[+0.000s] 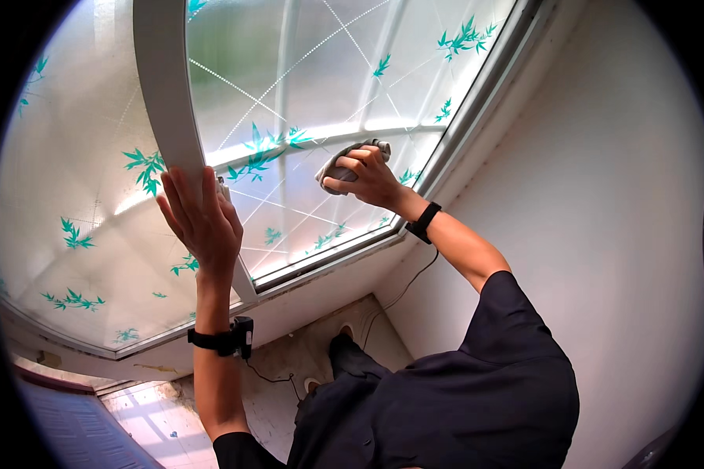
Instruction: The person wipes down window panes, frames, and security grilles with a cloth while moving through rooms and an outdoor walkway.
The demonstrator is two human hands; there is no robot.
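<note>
My right hand [366,176] grips a bunched grey cloth [337,167] against the lower part of a window pane [317,70]. Green bamboo-leaf patterns and crossing dotted lines decorate the translucent glass. To the left, my left hand [202,220] lies flat with fingers extended upward on the upright frame [167,88] between two panes. It holds nothing. A small light-coloured fitting, perhaps a latch [223,186], shows partly behind that hand. Each wrist wears a black strap; the left strap carries a small black device [243,337].
A white wall [575,193] rises close on my right. Below the window runs a sill edge [328,264]. Thin black cables [410,281] hang from the wrist devices towards the stained floor [281,363]. A bluish panel [82,428] stands at lower left.
</note>
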